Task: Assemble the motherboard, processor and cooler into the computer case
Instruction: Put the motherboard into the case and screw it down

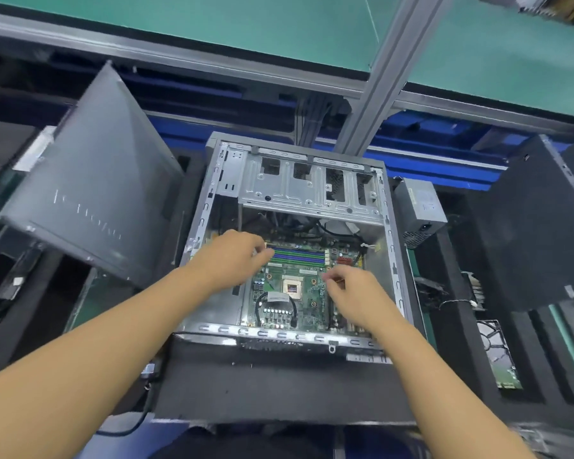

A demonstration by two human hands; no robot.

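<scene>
The open grey computer case (391, 260) lies on its side in front of me. The green motherboard (279, 309) lies inside it, with the square processor socket (291, 288) near its middle and blue and green memory slots (299, 255) at its far edge. My left hand (229, 260) hovers over the board's far left corner, its fingers bent down beside the memory slots; whether it holds anything is hidden. My right hand (355, 293) is over the board's right side, with thumb and forefinger pinching a small brownish part (338, 279) just right of the socket.
A grey side panel (93, 200) leans at the left of the case. A power supply (418, 210) lies at the case's right, with a finned part with wires (474, 289) and a flat drive (497, 352) in black foam slots. An aluminium post (378, 77) rises behind the case.
</scene>
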